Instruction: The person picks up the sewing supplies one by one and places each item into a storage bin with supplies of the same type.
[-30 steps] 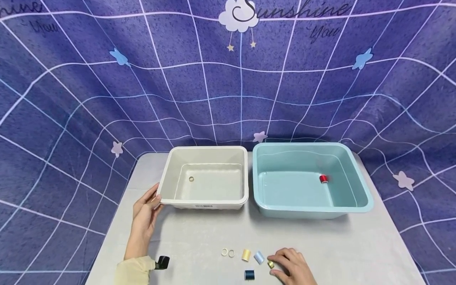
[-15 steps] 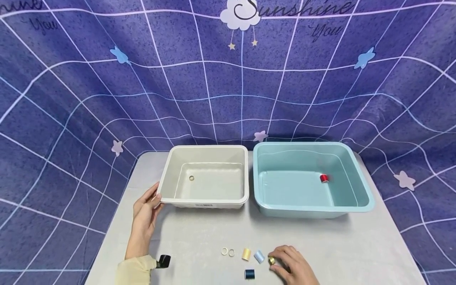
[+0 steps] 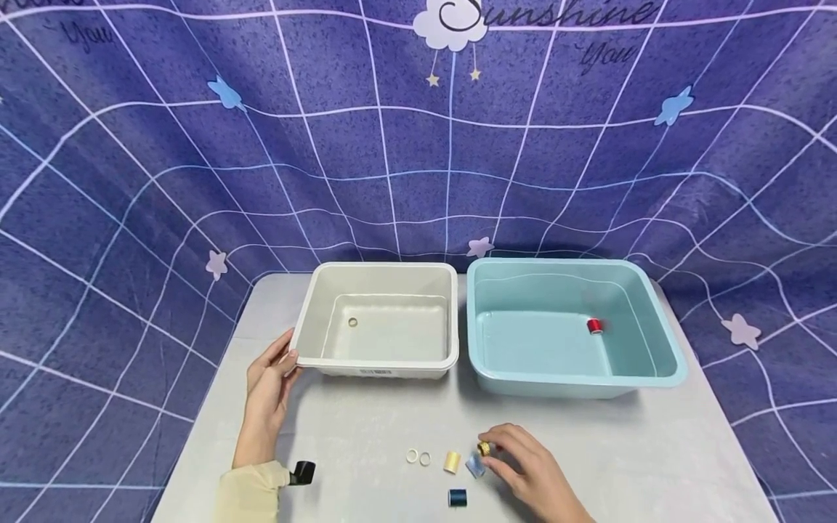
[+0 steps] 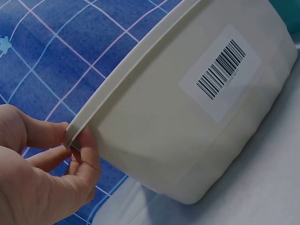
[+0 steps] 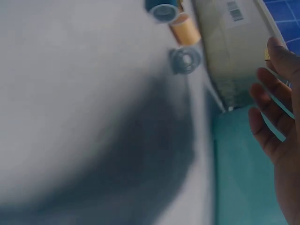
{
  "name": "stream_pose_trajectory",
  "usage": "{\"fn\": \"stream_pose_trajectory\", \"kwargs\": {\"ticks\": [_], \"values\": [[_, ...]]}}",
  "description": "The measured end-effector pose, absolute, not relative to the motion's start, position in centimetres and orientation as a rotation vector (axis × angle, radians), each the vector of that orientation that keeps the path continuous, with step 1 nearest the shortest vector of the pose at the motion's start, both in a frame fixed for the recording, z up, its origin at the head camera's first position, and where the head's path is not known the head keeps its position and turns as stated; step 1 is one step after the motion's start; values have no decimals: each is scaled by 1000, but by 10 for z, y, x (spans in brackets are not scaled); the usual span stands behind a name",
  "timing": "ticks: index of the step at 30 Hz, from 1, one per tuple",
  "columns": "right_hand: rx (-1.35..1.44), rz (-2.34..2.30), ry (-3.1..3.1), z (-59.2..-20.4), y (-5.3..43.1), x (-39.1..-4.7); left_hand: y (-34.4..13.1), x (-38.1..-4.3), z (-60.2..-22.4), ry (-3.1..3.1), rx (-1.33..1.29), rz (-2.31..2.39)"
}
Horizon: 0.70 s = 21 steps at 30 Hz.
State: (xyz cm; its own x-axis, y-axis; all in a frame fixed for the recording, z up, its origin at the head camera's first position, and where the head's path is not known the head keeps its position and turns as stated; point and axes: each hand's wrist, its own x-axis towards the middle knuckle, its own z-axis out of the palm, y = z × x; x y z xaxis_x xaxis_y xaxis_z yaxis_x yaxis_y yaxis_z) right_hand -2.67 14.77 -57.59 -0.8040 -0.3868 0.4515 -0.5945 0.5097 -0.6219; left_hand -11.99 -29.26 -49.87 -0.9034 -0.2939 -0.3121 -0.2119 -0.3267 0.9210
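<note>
My left hand [image 3: 267,388] pinches the near left corner rim of the off-white plastic tub [image 3: 399,338]; the left wrist view shows thumb and fingers on its lip [image 4: 75,131]. My right hand [image 3: 526,465] holds a small gold ring [image 3: 484,449] between thumb and fingertips, raised over the light blue thread spool [image 3: 475,465]. In the right wrist view only a sliver of the gold ring [image 5: 267,54] shows beside the thumb. A yellow thread spool [image 3: 452,462] and a dark blue thread spool [image 3: 457,497] lie close by, with two pale rings [image 3: 418,457] to their left.
A teal tub [image 3: 536,345] stands right of the off-white one, with a red thread spool [image 3: 594,327] inside. One small ring [image 3: 353,322] lies in the off-white tub. Behind the grey-white table [image 3: 366,421] hangs a purple-blue grid curtain [image 3: 418,196].
My right hand has picked up the gold ring from the table and moved it up and slightly left, over the light blue spool. My left hand keeps its hold on the off-white tub.
</note>
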Motion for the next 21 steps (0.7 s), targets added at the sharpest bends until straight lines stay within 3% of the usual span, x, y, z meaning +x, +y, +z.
{"fn": "stream_pose_trajectory", "kwargs": {"ticks": [21], "values": [[1184,1199,-2266,-511,94,-84,-290,-122,-499,-1815,715,-2341]]}}
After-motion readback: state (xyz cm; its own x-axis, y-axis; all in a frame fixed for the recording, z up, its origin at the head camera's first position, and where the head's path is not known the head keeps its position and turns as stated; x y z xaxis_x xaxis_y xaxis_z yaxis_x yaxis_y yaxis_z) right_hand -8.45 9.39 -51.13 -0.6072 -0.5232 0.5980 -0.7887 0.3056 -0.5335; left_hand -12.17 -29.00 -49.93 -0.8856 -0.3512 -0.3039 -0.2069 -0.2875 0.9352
